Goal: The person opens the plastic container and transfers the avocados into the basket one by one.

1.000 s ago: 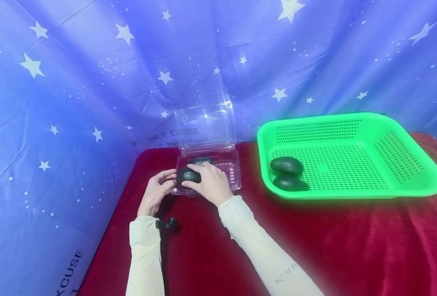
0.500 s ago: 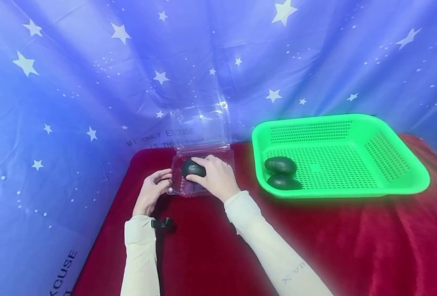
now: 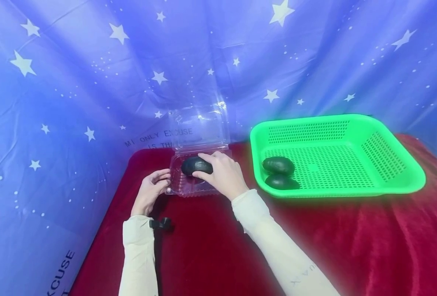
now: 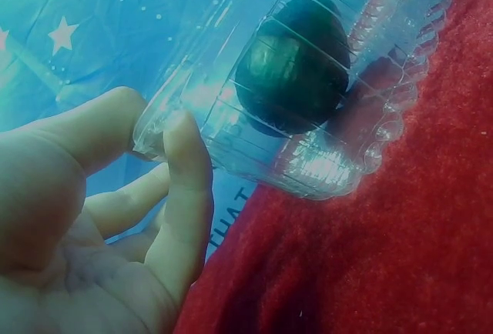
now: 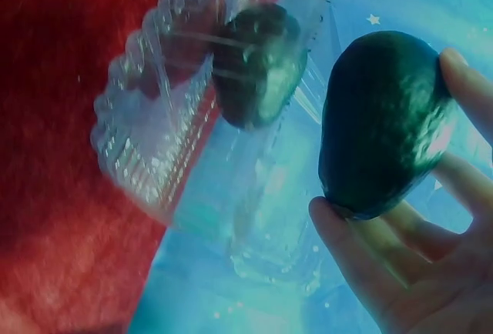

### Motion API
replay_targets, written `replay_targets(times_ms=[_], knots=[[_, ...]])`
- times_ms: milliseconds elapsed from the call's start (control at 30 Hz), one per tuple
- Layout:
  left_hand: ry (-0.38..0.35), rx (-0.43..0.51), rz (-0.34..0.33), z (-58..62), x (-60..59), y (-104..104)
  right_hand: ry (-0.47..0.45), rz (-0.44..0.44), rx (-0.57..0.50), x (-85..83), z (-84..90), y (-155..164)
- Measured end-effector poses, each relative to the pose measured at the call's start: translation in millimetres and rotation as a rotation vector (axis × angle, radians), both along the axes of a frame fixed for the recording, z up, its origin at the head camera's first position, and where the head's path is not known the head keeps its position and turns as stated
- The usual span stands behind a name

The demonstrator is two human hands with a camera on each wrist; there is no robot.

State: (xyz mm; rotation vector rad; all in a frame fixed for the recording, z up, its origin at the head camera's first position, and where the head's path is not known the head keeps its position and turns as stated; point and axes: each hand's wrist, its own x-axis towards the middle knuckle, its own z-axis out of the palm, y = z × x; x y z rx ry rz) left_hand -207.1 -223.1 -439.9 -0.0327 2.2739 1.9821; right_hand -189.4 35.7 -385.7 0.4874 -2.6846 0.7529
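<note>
My right hand (image 3: 224, 172) holds a dark green avocado (image 5: 385, 122) between thumb and fingers, above a clear plastic clamshell box (image 3: 179, 181). A gap separates this avocado from the box in the right wrist view. Inside the box lies a second avocado (image 4: 293, 65), seen through the clear wall in both wrist views; in the head view it is mostly hidden by the held one. Thumb and a finger of my left hand (image 3: 152, 191) pinch the rim at the box's near left corner. The clear lid (image 3: 200, 123) stands raised at the back.
To the right stands a green perforated basket (image 3: 337, 191) with two avocados (image 3: 279, 165) at its left end. Red cloth (image 3: 203, 238) covers the table. A blue star-patterned curtain (image 3: 189, 49) hangs behind and to the left.
My right hand has moved right and slightly back, carrying the avocado from the box's left side toward its middle. My left hand stays at the box corner. The head view has shifted slightly.
</note>
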Motion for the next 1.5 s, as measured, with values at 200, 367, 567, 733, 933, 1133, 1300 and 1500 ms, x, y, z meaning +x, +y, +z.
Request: replay_targets(times_ms=[200,367,567,733,933,1133,1300,1500], knots=[[-0.012,0.013,0.002,0.9,-0.8,-1,0.000,-0.014,0.012,-0.8,7.2,11],[-0.019,0.015,0.014,1.7,-0.6,-1,-0.014,-0.012,-0.001,0.4,12.8,21],[-0.014,0.000,0.010,2.1,-1.7,0,-0.048,-0.023,-0.017,0.4,17.6,36],[-0.022,-0.007,0.013,2.3,-2.9,-1,-0.054,-0.029,-0.012,0.5,21.2,44],[-0.029,-0.001,0.015,3.9,-0.2,1,-0.084,-0.023,-0.029,3.3,25.1,53],[-0.023,0.006,0.011,5.7,1.2,2,-0.091,-0.033,-0.040,4.7,26.8,64],[-0.026,0.026,0.029,6.7,3.7,1,-0.091,-0.028,-0.049,5.2,27.0,72],[-0.022,0.033,0.014,6.1,2.5,3,-0.110,-0.048,-0.069,8.0,27.2,87]])
